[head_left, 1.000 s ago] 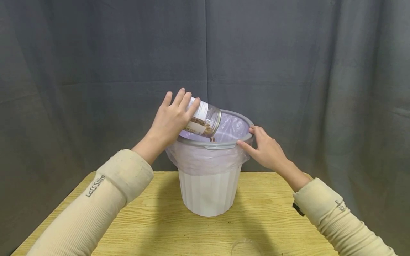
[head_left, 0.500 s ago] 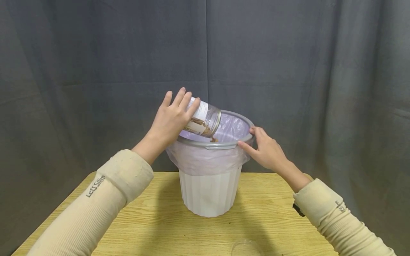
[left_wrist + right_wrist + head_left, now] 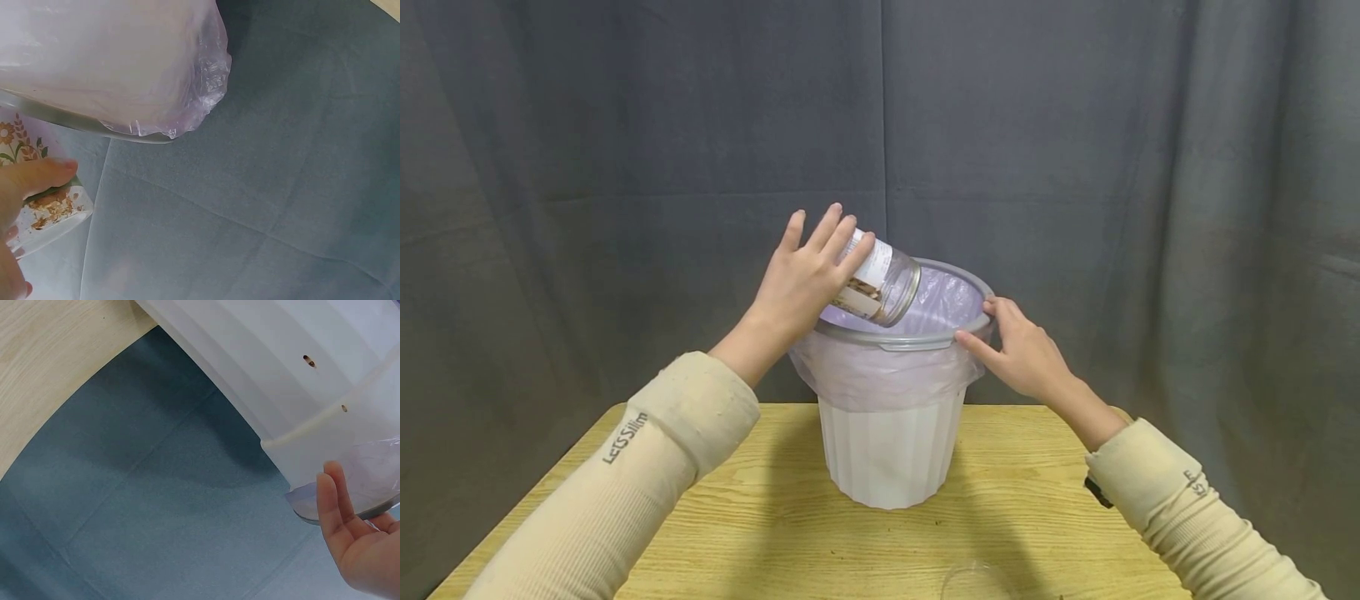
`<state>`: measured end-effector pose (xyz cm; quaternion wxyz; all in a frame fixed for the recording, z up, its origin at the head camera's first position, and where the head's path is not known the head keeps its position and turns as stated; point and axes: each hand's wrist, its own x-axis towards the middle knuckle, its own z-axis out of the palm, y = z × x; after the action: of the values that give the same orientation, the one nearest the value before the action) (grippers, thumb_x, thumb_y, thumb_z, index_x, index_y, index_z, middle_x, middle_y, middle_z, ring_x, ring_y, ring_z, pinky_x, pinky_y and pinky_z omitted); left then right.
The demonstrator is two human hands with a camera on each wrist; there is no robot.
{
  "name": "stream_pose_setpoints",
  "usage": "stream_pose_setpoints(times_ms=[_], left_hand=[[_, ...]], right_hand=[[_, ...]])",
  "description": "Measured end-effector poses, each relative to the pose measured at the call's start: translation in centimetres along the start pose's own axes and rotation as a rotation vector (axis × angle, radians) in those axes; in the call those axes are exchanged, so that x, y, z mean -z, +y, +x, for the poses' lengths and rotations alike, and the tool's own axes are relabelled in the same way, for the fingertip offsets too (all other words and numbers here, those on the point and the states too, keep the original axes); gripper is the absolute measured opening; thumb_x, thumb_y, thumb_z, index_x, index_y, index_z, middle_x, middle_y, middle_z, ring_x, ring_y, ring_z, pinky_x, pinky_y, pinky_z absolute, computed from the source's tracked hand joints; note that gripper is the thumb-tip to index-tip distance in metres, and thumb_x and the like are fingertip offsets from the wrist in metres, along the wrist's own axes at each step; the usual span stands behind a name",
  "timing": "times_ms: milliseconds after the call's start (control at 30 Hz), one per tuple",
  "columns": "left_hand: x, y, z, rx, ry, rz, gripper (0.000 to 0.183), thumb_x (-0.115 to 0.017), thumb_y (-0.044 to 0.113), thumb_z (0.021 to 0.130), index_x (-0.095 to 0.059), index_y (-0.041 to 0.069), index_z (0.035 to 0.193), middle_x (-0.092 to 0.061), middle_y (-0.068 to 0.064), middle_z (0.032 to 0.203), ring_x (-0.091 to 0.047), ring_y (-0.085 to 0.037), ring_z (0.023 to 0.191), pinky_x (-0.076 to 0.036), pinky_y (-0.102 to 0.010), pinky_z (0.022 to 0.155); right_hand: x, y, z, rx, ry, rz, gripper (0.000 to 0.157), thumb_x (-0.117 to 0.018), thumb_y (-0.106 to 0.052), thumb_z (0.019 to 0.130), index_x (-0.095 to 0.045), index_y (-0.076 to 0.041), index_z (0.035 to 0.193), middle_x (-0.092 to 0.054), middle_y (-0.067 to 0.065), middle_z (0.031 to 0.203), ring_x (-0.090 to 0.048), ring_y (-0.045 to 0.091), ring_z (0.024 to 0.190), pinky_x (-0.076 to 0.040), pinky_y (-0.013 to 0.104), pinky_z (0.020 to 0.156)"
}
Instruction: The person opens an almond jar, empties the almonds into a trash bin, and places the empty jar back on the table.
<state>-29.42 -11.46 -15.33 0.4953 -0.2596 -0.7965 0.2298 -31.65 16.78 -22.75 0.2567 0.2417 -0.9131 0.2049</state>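
In the head view my left hand (image 3: 805,271) grips a labelled glass jar (image 3: 901,287), tipped with its open mouth down to the right inside the trash can's grey rim (image 3: 917,342). Brown flaky bits (image 3: 55,207) lie near the jar's base in the left wrist view, beside a printed flower pattern (image 3: 22,139). The trash can (image 3: 891,454) is white and ribbed, lined with a thin purple bag (image 3: 951,300) folded over its rim. My right hand (image 3: 1030,350) holds the can's right side, thumb and fingertips at the rim and two fingers extended along the outside.
The can stands on a wood-grain table (image 3: 737,500) strewn with a few tiny dark specks. A clear round plastic piece (image 3: 976,577) lies at the near edge of the view. A grey curtain (image 3: 700,125) hangs behind the table.
My left hand and the jar have shifted slightly to the right. Brown bits showing just below the jar's mouth before are no longer seen there. The right hand and the can stay put.
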Motion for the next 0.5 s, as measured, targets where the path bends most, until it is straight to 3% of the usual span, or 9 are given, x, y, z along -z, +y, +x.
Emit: stream_pose_setpoints(times_ms=[500], left_hand=[[0.17, -0.07, 0.2, -0.003, 0.016, 0.041, 0.071, -0.072, -0.003, 0.066, -0.044, 0.013, 0.128, -0.041, -0.013, 0.129, -0.029, -0.029, 0.125, -0.021, -0.049, 0.096]], right_hand=[[-0.1, -0.07, 0.11, 0.012, 0.01, 0.001, 0.07, -0.045, -0.051, 0.087, -0.035, 0.004, 0.129, -0.043, 0.018, 0.128, -0.051, 0.034, 0.104, -0.043, 0.047, 0.079]])
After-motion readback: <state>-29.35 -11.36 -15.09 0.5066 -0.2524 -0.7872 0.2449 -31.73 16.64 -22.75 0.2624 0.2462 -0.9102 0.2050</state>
